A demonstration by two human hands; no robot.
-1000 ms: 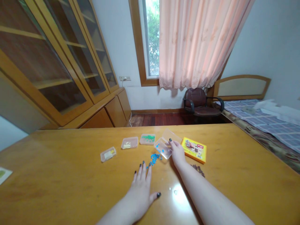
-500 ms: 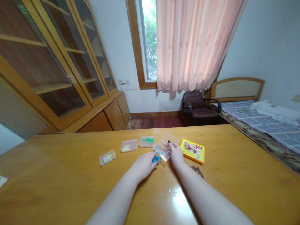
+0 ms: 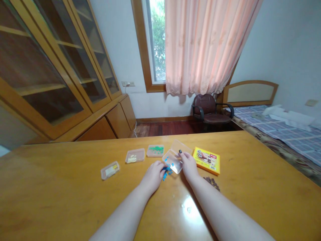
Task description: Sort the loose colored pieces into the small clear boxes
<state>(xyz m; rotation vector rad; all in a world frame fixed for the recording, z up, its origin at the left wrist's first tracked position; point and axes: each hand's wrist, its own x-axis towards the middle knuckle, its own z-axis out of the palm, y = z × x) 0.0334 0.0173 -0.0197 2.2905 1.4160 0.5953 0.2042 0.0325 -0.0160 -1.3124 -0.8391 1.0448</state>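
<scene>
My right hand [image 3: 188, 164] grips a clear plastic box [image 3: 172, 161] with its lid [image 3: 181, 147] open behind it. The box is tilted toward my left hand, and a few blue bits lie inside. My left hand [image 3: 155, 172] is at the box's near left edge, its fingers curled together over small blue pieces [image 3: 168, 172]. Several of these lie loose on the table below the box. Fingertips hide part of the blue pile, so how many pieces are pinched does not show.
On the wooden table [image 3: 62, 187], left of my hands, stand clear boxes with green pieces [image 3: 156, 149], cream pieces [image 3: 131, 158] and a white-and-yellow item [image 3: 110, 171]. Right of them are a yellow carton [image 3: 206, 160] and a pile of brown pieces [image 3: 212, 182].
My left hand has drawn slightly left, its fingers now more curled, and more of the blue pile shows. My right hand keeps the box about where it was. The view has shifted slightly.
</scene>
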